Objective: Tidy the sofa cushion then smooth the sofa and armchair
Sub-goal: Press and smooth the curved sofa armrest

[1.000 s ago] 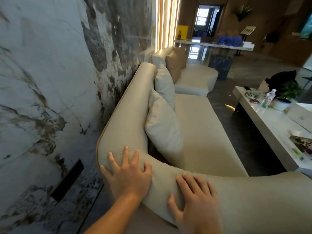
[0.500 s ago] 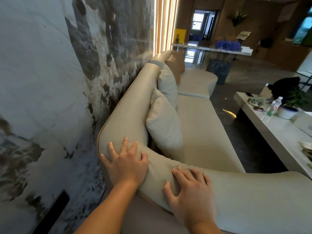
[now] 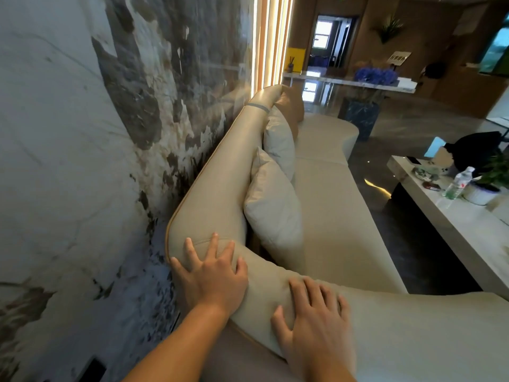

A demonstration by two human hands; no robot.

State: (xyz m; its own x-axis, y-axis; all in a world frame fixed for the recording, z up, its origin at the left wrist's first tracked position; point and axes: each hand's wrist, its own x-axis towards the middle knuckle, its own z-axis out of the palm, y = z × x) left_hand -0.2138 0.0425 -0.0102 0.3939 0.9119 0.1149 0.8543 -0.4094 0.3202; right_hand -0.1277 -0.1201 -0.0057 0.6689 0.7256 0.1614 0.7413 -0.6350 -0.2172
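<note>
A long cream sofa (image 3: 338,216) runs away from me along the marble wall. Its padded backrest curves round into the arm in front of me. My left hand (image 3: 212,277) lies flat with spread fingers on the corner of the backrest. My right hand (image 3: 316,323) lies flat on the arm just to the right of it. Neither hand holds anything. A pale grey cushion (image 3: 272,208) leans upright against the backrest, a second grey cushion (image 3: 281,139) stands behind it, and a tan cushion (image 3: 292,108) is at the far end.
The marble wall (image 3: 82,161) is tight against the sofa's left side. A white coffee table (image 3: 462,216) at the right carries a water bottle (image 3: 455,183), a potted plant and small items. A dark floor strip separates it from the sofa. A counter with blue flowers (image 3: 376,75) stands far back.
Both hands have stayed flat on the sofa's corner, shifting only slightly. The camera has tilted up a little, showing more of the far room.
</note>
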